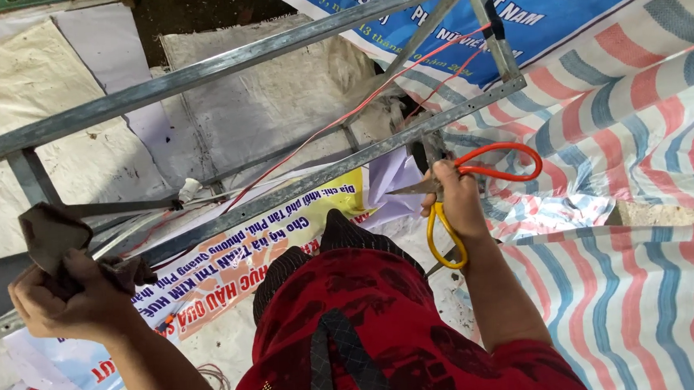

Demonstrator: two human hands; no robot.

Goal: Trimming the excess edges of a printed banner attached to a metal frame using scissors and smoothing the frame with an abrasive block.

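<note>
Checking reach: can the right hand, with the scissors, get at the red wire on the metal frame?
Probably yes. The right hand holds scissors beside the metal frame; the red wire runs just above, nothing visibly between.

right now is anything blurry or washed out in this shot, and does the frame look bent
Head view: even daylight, no hard shadows; the pale sacking looks slightly washed out. The metal frame bows a little from wide-lens distortion. The scissors and right hand are sharp.
</note>
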